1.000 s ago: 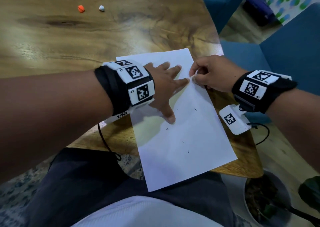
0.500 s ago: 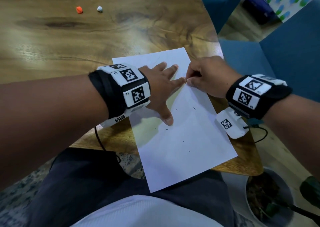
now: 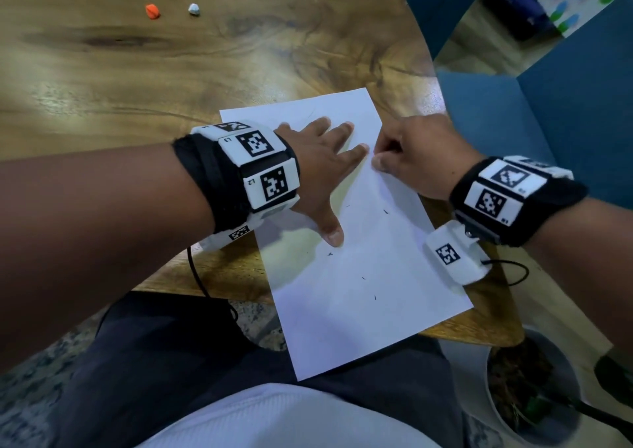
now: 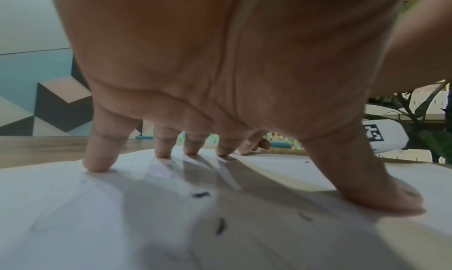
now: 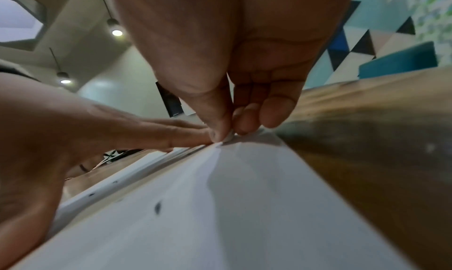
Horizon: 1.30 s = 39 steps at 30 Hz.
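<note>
A white sheet of paper (image 3: 359, 276) lies on the wooden table (image 3: 171, 81), and its near end hangs over the edge above my lap. My left hand (image 3: 325, 170) presses it flat, fingers (image 4: 97, 158) spread and straight on the sheet (image 4: 122, 225). My right hand (image 3: 375, 158) pinches a small white piece (image 5: 230, 137) between thumb and fingers. It holds the piece down on the paper (image 5: 244, 206) right beside the left index fingertip (image 5: 190, 136). Short dark specks lie scattered on the sheet.
A small orange lump (image 3: 152, 11) and a small white lump (image 3: 194, 9) sit far back on the table. Blue seating (image 3: 496, 112) stands past the table's right edge. A plant pot (image 3: 531, 389) stands on the floor at lower right. Cables hang from both wristbands.
My right hand's pinch has slid a little toward me along the paper beside the left index finger. The left hand stays pressed flat in the same place.
</note>
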Motion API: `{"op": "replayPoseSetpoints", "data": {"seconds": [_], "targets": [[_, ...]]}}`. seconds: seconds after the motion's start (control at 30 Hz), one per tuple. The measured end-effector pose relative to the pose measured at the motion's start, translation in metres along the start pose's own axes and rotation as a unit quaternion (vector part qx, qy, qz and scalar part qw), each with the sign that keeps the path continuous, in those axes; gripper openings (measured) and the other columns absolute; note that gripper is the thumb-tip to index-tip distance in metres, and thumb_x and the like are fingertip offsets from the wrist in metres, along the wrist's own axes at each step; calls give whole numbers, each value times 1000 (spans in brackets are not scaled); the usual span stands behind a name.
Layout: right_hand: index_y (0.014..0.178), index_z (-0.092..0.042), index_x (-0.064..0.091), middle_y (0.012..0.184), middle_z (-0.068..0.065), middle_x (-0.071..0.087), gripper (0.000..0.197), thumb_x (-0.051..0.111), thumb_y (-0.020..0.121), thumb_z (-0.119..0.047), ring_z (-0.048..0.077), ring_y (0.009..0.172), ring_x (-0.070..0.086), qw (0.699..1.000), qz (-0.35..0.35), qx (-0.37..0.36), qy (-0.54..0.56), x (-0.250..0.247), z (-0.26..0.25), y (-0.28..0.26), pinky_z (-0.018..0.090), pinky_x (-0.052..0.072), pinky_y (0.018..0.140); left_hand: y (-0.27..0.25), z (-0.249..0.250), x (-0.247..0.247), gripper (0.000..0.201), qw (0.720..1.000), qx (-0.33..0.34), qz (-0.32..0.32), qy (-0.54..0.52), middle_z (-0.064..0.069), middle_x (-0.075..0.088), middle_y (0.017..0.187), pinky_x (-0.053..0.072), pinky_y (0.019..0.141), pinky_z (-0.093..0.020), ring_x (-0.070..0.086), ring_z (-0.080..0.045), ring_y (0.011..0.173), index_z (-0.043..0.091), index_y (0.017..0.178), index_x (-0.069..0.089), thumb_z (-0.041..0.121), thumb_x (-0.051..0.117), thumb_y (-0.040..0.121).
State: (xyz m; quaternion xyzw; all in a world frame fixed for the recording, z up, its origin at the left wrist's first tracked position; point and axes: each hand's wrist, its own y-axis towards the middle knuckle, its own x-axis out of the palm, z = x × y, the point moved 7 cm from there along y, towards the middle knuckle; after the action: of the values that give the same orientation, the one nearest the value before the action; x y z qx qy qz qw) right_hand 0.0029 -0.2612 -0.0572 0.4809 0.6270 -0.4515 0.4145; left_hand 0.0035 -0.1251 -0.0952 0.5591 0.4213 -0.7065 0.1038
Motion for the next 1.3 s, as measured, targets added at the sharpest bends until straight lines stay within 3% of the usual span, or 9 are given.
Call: {"op": "replayPoseSetpoints", "data": {"seconds": [0.3,0.47,0.6,0.67,0.73,0.83,0.97,1.13,1.3], "targets": [[88,-19,67,83,-2,64,13,61,89,-30,22,80,59,987,-76,-133,-40,29,-46,-53,42,50,74,2,5,-4,144,1000,3,-9,14,-3,-13,169,35,108,-68,-5,-34,155,40,159,-12,87,73,52],[84,-21,68,81,-6,67,11,64,88,-31,17,85,60,1000,-26,-5,-1,6,1,-21,35,48,89,2,7,-7,145,1000,-4,-17,24,-4,-11,168,37,106,-68,-2,-34,154,38,159,-12,86,74,53],[87,-21,69,84,-2,68,13,63,92,-31,17,89,55,999,19,27,-19,-9,13,2,50,33,114,2,8,-8,145,999,-5,-13,34,-3,-3,166,44,95,-59,7,-34,150,38,159,-10,87,74,52],[86,-23,68,83,-4,68,11,63,91,-31,16,88,57,999,9,28,-14,-6,11,-1,51,37,110,2,8,-9,144,999,-6,-9,35,-2,-1,165,45,93,-57,9,-34,149,39,159,-9,86,74,52],[83,-23,67,80,-6,67,9,63,87,-29,16,82,59,1000,-17,1,-8,3,0,-16,45,50,94,1,8,-9,144,999,-8,-10,31,-2,-3,166,44,94,-58,6,-34,150,39,159,-10,85,75,52],[85,-22,67,81,-4,65,9,63,87,-30,20,81,60,992,-80,-98,-25,24,-31,-49,41,51,77,1,8,-8,144,999,-10,-13,32,-2,-9,167,42,97,-60,2,-34,152,40,159,-12,85,75,53],[88,-22,67,84,-5,66,9,63,89,-31,19,83,59,989,-103,-94,-40,23,-27,-43,40,51,78,0,7,-7,144,999,-11,-16,30,0,-14,168,39,102,-63,-4,-33,154,40,158,-14,86,74,54],[90,-17,69,86,1,69,11,64,92,-26,16,86,53,999,-16,5,-36,-12,18,-5,46,37,108,-3,9,-8,139,999,-9,-11,33,-3,-7,168,42,99,-60,2,-35,153,42,158,-12,84,74,56],[89,-24,67,87,-6,64,6,63,92,-28,15,87,58,996,-62,-48,-47,4,12,-32,30,46,76,-2,9,-9,138,1000,-7,-19,20,-3,-8,167,40,101,-62,-1,-35,153,50,156,-12,83,76,56]]}}
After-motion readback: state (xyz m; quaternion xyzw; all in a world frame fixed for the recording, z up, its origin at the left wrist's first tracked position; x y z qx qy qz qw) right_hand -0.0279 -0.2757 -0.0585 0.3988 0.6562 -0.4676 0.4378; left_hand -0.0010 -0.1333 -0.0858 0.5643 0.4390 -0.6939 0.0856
